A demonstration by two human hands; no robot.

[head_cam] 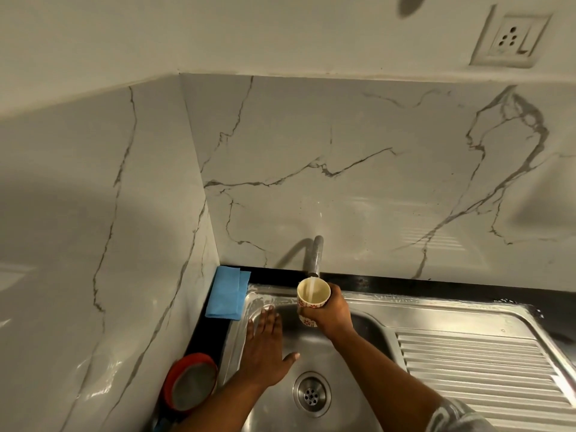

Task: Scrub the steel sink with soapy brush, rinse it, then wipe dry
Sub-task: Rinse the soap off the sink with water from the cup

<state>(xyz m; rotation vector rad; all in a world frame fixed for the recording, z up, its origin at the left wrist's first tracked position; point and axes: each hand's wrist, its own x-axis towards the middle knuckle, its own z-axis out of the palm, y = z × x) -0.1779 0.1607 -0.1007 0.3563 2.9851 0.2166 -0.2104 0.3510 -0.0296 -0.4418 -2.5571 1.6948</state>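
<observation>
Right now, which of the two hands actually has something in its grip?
The right hand: its fingers curl round the patterned cup under the running tap. The left hand lies flat, fingers straight, against the sink's left side, holding nothing.

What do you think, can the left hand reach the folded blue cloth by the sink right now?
Probably yes. The left hand is open and empty at the steel sink's left side, and the blue cloth lies on the counter just beyond it, with nothing between them.
</observation>
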